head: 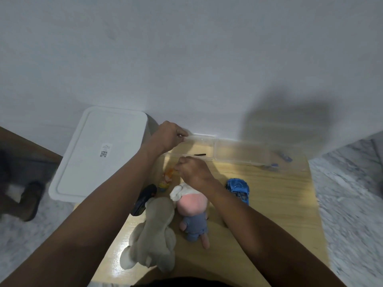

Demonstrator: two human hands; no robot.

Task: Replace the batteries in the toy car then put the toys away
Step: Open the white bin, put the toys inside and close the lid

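Note:
A blue toy car (238, 190) lies on the wooden table (279, 204), to the right of my right hand. A black toy car (145, 198) lies at the table's left edge. A clear plastic compartment box (234, 150) stands along the wall. My left hand (167, 137) pinches the box's far left corner. My right hand (193, 172) is curled shut at the box's near left corner; whether it pinches anything is hidden. A grey plush (153, 233), a pink-headed doll in blue (193, 214) and a small orange figure (166, 179) lie below my hands.
A white lidded bin (99, 154) stands on the floor left of the table, against the wall. A person's shoe (31, 200) is on the marble floor at far left. Small blue items (286, 156) lie by the box's right end.

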